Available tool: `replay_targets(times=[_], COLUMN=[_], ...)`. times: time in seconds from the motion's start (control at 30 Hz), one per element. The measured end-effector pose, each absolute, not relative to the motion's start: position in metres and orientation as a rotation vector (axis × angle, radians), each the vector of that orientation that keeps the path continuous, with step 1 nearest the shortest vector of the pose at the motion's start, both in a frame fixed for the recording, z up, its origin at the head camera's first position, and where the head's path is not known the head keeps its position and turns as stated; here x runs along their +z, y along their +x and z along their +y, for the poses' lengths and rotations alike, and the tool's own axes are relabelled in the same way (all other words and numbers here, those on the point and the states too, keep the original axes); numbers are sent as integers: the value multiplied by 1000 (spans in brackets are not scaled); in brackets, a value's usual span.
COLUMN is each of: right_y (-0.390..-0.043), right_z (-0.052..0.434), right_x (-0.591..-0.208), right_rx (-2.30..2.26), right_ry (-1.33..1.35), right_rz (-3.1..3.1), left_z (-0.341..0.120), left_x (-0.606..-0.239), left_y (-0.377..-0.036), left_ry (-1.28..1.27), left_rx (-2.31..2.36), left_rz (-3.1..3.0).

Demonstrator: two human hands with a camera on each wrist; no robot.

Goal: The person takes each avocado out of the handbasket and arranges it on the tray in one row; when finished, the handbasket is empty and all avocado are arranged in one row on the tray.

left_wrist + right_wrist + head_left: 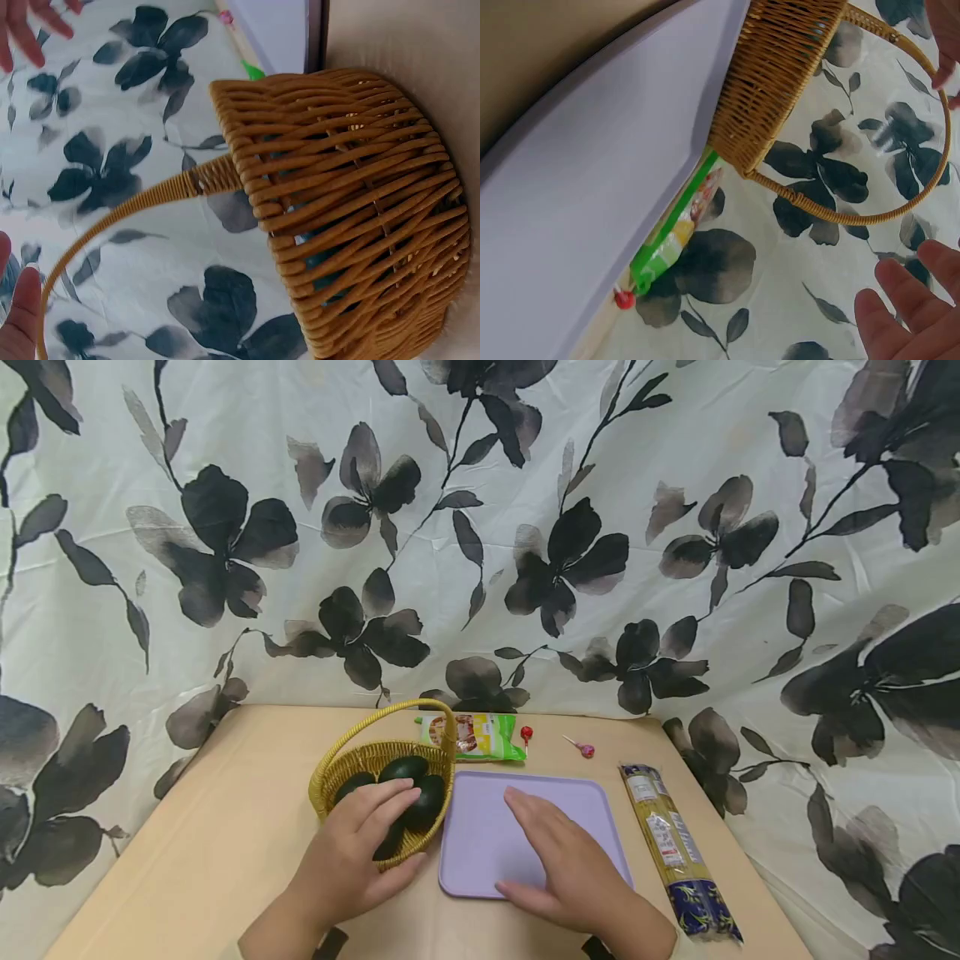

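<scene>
Both hands hover palm-down with fingers extended and nothing held. In the head view my left hand [356,852] overlaps the front of a yellow wicker basket [363,756] with an arched handle. Several smooth dark green avocados [405,767] lie in the basket, partly hidden behind that hand's fingers. A flat lilac tray [472,835] lies just right of the basket, and my right hand [573,868] is over its right half. From the left wrist view, the woven side of the basket [352,202] fills the middle, with left-hand fingers [22,315] at the edge near the handle.
Behind the tray lie a green and white snack bag [480,737], a red lollipop [527,733] and a pinkish lollipop [585,749]. Two packs of spaghetti [675,847] lie along the right side of the table. A floral curtain [480,552] hangs behind.
</scene>
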State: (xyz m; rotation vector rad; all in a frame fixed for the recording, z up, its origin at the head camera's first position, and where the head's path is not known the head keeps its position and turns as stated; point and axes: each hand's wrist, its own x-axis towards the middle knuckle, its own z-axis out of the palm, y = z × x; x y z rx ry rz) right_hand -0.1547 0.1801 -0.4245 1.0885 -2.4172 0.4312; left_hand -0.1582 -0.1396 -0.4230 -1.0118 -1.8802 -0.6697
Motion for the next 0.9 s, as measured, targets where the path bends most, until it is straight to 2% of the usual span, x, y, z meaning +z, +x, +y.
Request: replay_targets(times=[0.6, 0.9], right_y=[-184, -206], right_z=[148, 122], right_x=[-424, -429], right_rx=[901, 1279], right_ry=[911, 852], right_rz=[-2606, -2684], left_z=[-167, -189], left_x=[-404, -418], left_y=[-161, -158], left_ry=[-719, -521], left_rx=[-675, -746], left_rz=[-1686, -1747])
